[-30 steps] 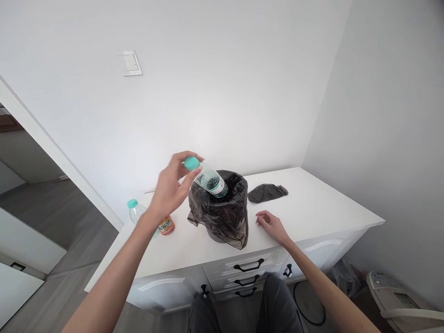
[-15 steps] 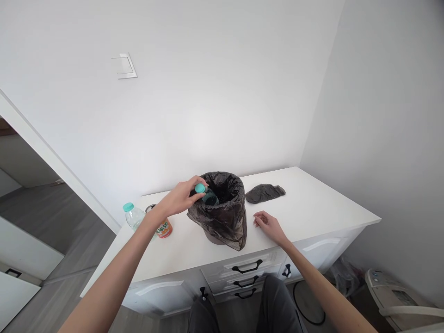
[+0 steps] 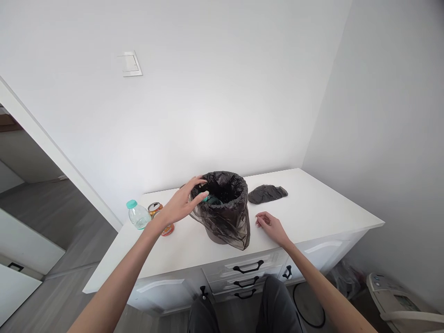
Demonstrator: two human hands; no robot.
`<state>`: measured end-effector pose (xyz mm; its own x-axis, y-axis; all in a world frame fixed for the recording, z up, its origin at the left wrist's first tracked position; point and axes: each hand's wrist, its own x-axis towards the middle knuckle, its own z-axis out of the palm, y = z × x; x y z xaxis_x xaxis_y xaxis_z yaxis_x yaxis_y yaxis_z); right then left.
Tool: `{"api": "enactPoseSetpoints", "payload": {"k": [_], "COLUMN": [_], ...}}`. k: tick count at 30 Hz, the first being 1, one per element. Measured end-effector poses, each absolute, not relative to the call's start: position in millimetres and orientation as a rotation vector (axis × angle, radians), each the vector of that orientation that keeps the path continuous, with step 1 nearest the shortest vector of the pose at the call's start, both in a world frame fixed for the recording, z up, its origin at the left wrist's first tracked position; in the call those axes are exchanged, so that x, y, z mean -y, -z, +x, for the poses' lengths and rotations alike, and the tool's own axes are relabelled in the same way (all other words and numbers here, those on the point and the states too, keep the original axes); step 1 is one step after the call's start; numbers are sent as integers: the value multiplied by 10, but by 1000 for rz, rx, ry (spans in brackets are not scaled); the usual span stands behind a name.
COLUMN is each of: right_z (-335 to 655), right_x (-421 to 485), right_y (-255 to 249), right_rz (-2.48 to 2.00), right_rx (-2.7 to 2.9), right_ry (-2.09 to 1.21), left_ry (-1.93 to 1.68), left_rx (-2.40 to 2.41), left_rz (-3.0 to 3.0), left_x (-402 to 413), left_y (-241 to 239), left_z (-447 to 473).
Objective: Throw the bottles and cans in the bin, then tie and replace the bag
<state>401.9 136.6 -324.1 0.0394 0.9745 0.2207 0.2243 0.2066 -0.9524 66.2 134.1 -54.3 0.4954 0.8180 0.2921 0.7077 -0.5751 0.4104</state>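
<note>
A small bin lined with a black bag (image 3: 227,217) stands on the white cabinet top (image 3: 312,208). Inside its mouth lies a clear bottle with a teal cap (image 3: 210,199), mostly hidden. My left hand (image 3: 182,203) hovers at the bin's left rim, fingers spread and loosely curved, holding nothing. My right hand (image 3: 272,225) rests on the cabinet top just right of the bin, fingers loosely curled, empty.
A second teal-capped bottle (image 3: 138,214) and an orange can (image 3: 157,213) sit left of the bin. A folded dark bag (image 3: 267,193) lies behind it on the right. Drawers with black handles (image 3: 247,267) are below. A white appliance (image 3: 398,300) stands on the floor at right.
My left hand lowered the teal-capped bottle into the bin and let it go; the fingers have opened at the rim. The right hand stayed in place.
</note>
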Motion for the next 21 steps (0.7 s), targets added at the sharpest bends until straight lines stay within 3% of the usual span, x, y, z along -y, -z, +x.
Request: {"api": "enactPoseSetpoints", "payload": {"k": [11, 21], "right_z": [3991, 4004], "right_x": [-1358, -1353], "right_y": [3261, 3301], "right_rz": [-1237, -1257], "right_rx": [1409, 1420], "right_ry": [-888, -884], "left_ry": [-1091, -863], "left_rx": [-2149, -2344], "left_rz": [2385, 2119], "left_x": [-1173, -1155], "left_y": [766, 997], "left_z": [-796, -1128]}}
